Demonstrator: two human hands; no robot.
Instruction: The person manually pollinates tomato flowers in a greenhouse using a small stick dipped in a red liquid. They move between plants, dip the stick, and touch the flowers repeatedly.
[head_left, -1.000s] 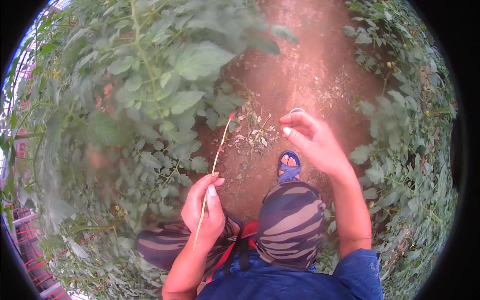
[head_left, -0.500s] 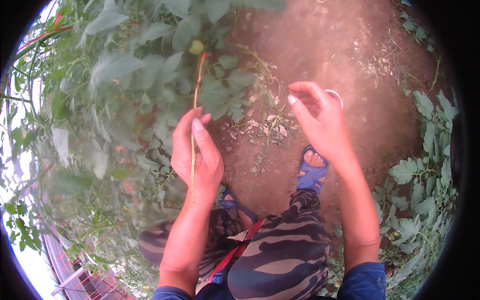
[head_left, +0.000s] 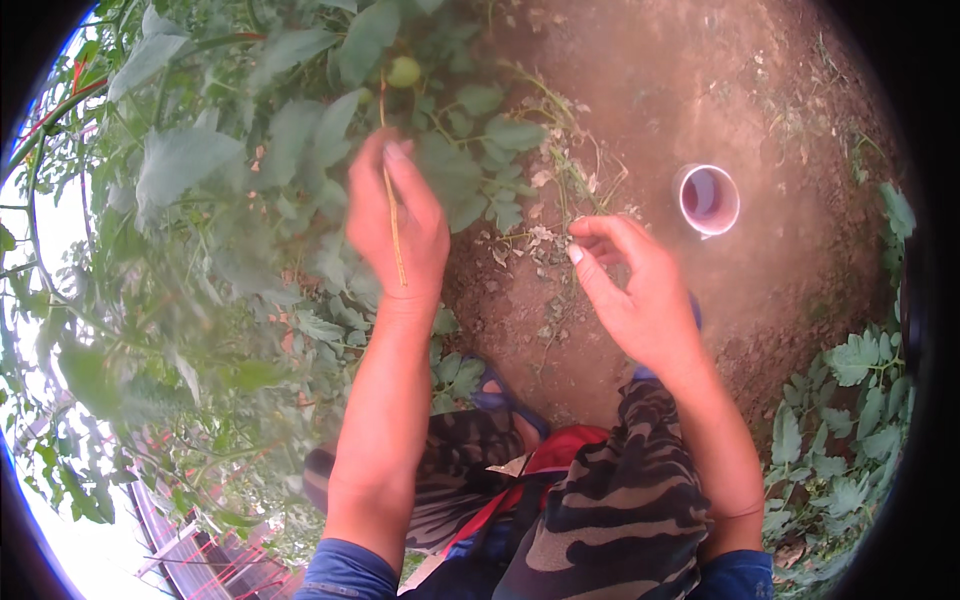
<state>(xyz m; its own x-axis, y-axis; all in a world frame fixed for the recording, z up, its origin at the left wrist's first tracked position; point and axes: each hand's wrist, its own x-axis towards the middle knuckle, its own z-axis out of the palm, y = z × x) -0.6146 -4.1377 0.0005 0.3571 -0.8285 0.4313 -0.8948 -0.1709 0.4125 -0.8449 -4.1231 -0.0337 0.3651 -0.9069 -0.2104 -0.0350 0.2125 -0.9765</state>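
My left hand (head_left: 400, 215) is closed round a thin, straw-coloured stick (head_left: 397, 245), gripped between thumb and fingers. The stick's upper end reaches up among the leaves beside a round green tomato (head_left: 403, 72). Its lower end lies over my wrist. Lower and to the right, my right hand (head_left: 635, 285) has its thumb and forefinger brought close together with the other fingers curled. Whatever is between those fingertips, if anything, is too small to make out. Dry, withered stems (head_left: 575, 190) lie just behind them.
Leafy tomato plants (head_left: 190, 170) crowd the left side, and more leaves (head_left: 840, 440) grow at the lower right. A white-rimmed cup (head_left: 684, 205) with a reddish inside stands on the brown soil (head_left: 790, 270). My bent knees (head_left: 600, 510) are below.
My left hand has moved up, taking the stick farther into the leaves near the tomato. My right hand is slightly lower, and the cup on the soil now shows fully.
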